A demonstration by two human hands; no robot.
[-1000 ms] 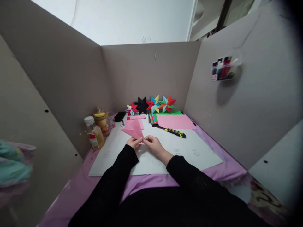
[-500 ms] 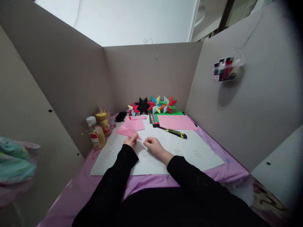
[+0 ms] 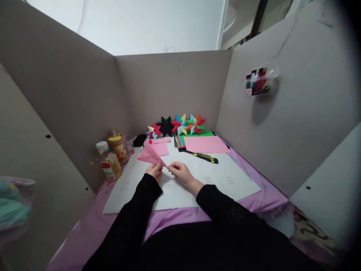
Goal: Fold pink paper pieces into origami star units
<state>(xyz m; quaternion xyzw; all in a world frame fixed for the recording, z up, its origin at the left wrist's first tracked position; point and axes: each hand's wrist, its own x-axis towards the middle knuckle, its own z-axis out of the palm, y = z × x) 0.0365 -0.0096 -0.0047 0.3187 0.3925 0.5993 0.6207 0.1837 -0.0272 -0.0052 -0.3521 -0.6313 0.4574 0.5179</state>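
In the head view, the left hand (image 3: 155,171) grips a pink paper (image 3: 150,153) above the white board (image 3: 132,194), and the right hand (image 3: 181,172) pinches its near right tip. Its folding looks partly done, the far end flaring loose; paper stars (image 3: 195,125) stand complete at the far side, while a pink sheet (image 3: 207,144) lies flat, far right.

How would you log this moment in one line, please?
left hand: holding folded pink paper; right hand: at its pointed tip; knife: on white sheet
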